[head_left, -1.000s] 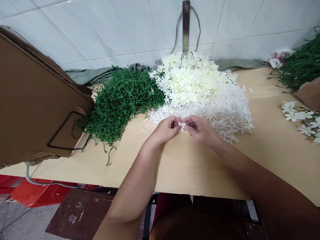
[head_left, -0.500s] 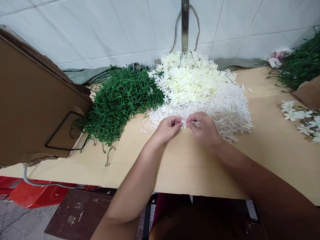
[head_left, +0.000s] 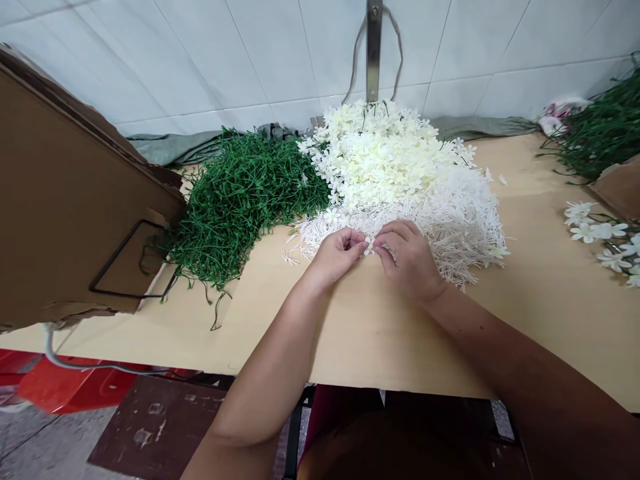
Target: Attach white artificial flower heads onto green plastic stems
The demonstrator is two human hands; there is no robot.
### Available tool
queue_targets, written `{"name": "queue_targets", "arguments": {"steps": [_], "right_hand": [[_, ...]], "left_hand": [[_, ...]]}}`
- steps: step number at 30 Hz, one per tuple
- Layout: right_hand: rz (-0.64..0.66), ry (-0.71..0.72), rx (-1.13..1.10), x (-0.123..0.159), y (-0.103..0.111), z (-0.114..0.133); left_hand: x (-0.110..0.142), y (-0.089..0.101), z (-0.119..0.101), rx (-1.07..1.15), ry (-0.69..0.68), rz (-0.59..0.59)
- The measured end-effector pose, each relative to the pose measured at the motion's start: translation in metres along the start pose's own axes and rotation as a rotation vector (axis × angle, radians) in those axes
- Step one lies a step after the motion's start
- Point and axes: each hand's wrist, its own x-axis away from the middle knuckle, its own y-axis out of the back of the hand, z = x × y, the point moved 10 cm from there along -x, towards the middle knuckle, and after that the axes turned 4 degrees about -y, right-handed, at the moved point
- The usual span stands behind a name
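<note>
Between my fingertips is a small white artificial flower (head_left: pixel 369 247), partly covered by the fingers. My left hand (head_left: pixel 341 253) pinches it from the left. From the right, my right hand (head_left: pixel 405 253) has thumb and forefinger closed at the flower's edge; any smaller piece in that pinch is hidden. Right behind both hands spreads a heap of thin white plastic sprigs (head_left: pixel 465 220). Beyond it rises a pile of cream-white artificial flowers (head_left: pixel 385 160). Green plastic stems (head_left: pixel 250 193) lie heaped to the left of the flowers.
A large cardboard box (head_left: pixel 75 193) with a black wire frame (head_left: pixel 115 263) stands at the left. At the right lie finished-looking white flower sprays (head_left: pixel 607 237), a brown carton piece (head_left: pixel 620 187) and more green stems (head_left: pixel 600 133). A metal bar (head_left: pixel 373 53) stands against the tiled wall.
My right hand has turned slightly, its fingers curling more over the flower. My left hand keeps its pinch almost unmoved. The whole view has shifted a little.
</note>
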Motion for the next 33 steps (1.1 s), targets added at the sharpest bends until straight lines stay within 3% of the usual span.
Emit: {"name": "queue_targets", "arguments": {"steps": [20,33], "right_hand": [[-0.067,0.098,0.160,0.003,0.000,0.015],[0.003,-0.063,-0.096,0.005,-0.004,-0.008]], "left_hand": [[-0.001,0.004,0.001,0.011,-0.044,-0.035],[0.001,0.003,-0.004,0.025,-0.024,-0.047]]}}
